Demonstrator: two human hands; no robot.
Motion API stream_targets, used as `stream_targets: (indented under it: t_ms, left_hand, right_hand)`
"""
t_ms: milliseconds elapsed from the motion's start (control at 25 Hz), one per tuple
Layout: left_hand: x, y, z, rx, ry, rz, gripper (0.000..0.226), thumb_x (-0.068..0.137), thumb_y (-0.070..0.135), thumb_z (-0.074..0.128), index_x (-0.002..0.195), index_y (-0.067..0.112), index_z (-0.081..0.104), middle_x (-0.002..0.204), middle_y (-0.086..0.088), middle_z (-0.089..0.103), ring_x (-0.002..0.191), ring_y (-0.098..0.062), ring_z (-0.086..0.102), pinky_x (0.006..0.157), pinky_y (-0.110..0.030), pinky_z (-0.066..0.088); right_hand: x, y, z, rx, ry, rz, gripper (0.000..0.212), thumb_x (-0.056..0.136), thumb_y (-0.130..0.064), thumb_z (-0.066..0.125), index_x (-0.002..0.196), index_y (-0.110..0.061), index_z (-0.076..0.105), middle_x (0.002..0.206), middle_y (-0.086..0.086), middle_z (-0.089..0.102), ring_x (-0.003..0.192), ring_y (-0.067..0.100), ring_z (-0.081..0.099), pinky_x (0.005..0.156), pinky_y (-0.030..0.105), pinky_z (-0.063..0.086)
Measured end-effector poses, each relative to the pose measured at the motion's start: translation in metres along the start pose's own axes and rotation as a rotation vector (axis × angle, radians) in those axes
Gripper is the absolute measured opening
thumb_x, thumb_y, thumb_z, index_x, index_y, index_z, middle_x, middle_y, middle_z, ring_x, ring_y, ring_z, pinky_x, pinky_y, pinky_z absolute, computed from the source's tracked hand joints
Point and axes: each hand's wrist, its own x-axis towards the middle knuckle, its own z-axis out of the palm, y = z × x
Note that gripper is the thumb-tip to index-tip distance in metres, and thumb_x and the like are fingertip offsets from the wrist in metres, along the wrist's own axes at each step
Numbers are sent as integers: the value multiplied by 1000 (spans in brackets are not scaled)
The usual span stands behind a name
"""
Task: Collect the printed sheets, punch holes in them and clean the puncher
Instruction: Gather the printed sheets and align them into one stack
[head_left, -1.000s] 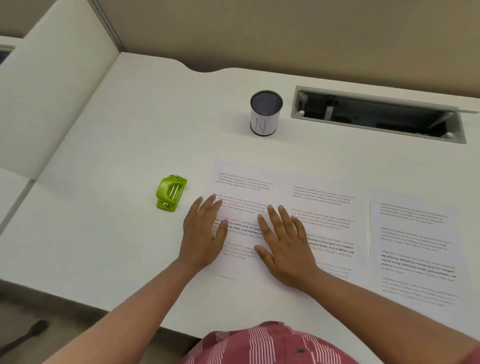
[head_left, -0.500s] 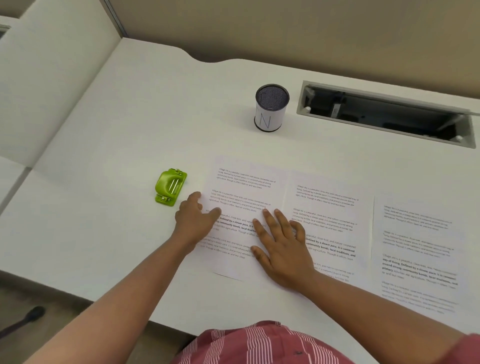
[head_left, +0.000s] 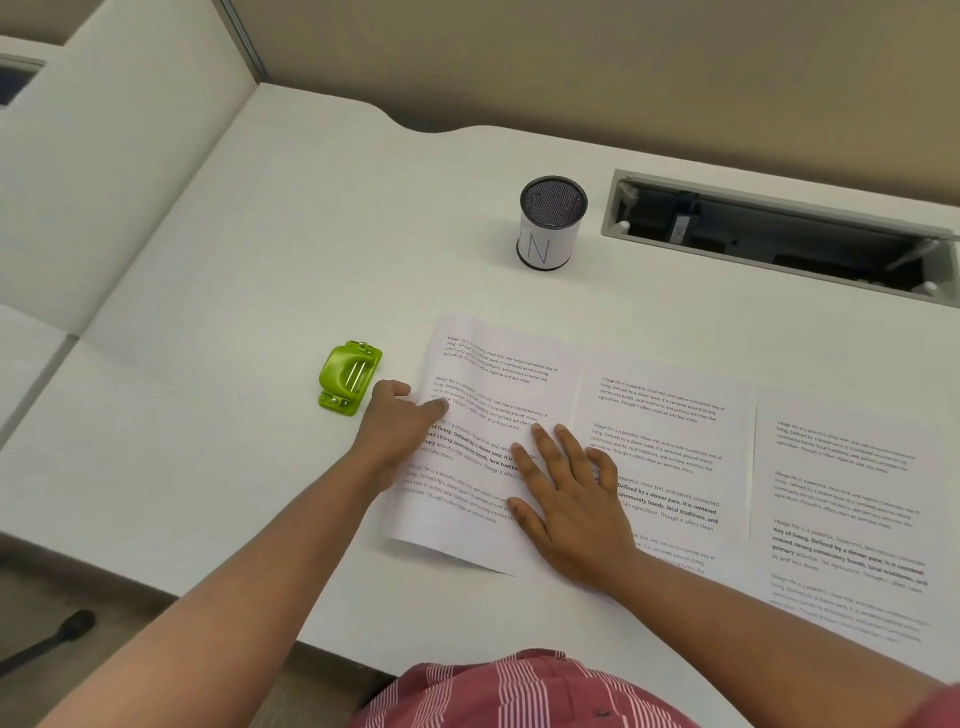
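Observation:
Three printed sheets lie side by side on the white desk (head_left: 218, 291). The left sheet (head_left: 493, 384) has its left edge lifted and curled. My left hand (head_left: 400, 421) pinches that left edge, thumb on top of the paper. My right hand (head_left: 566, 493) lies flat with fingers spread, pressing the right part of the left sheet where it meets the middle sheet (head_left: 665, 415). The right sheet (head_left: 847, 493) lies flat, untouched. A small green hole puncher (head_left: 349, 376) sits on the desk just left of my left hand.
A mesh pen cup (head_left: 552, 223) marked with an N stands behind the sheets. To its right a cable opening (head_left: 779, 239) is cut into the desk. A white partition (head_left: 104, 171) borders the left side. The desk's front edge runs close to my torso.
My left hand went from lying flat on the left sheet to curling at its left edge and lifting it. The right hand stayed pressed flat. The camera shifted slightly.

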Motion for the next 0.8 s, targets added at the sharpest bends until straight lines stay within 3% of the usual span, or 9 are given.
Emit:
stream_targets:
  t_ms: [80,240,360,440,560,680,760,800]
  left_hand:
    - [0,2,-2,-34,4,-18,58,83,34,82,128,20,47,123,-4,61,96,-18,68,75,-35,57]
    - [-1,3,-6,114,-5,150,12,90,17,75,101,18,70,102,-4,78,88,-23,76,84,-48,63]
    - [-12,8,-10,430,74,374,16,98,19,64,108,21,75,94,6,77,85,-15,73,76,-32,59]
    - [-22,18,-15,468,95,481,19,101,21,59,107,25,77,86,14,75,78,-3,69,64,-20,51]
    - [-43,39,-34,319,54,587,20,101,21,61,94,33,76,78,18,76,72,-1,70,62,-17,52]
    - [-66,61,-49,33,-24,592,15,99,20,65,94,26,78,87,6,81,77,-14,77,67,-28,62]
    - [-78,70,-48,-147,-101,549,12,98,18,68,95,21,79,94,-5,82,82,-22,79,69,-34,64]
    - [-83,73,-45,-219,-136,521,11,97,17,69,95,20,80,97,-8,81,84,-24,78,71,-36,65]
  right_hand:
    - [0,1,1,-5,6,-7,63,104,-61,27,159,-30,28,169,3,26,156,28,19,119,51,15]
    - [1,1,2,14,-24,-12,63,104,-62,25,160,-31,26,170,2,22,157,27,16,119,51,13]
    - [4,0,-7,56,-48,-13,67,103,-65,20,161,-32,19,173,1,5,159,26,4,119,51,3]
    - [7,-3,-19,155,10,25,72,101,-65,24,163,-29,14,173,1,-4,159,23,-4,120,48,0]
    - [15,-9,-50,650,120,230,85,98,-57,53,163,-26,8,173,-4,-2,157,14,3,122,38,9]
    - [18,-7,-90,1376,120,491,101,86,-45,78,161,-32,13,165,-7,27,142,13,43,112,38,37]
    - [14,3,-108,1602,63,487,91,82,-39,82,156,-26,31,152,-1,53,128,19,61,105,46,48]
    - [10,8,-116,1666,63,439,76,84,-33,80,150,-21,43,140,3,65,122,24,67,101,47,53]
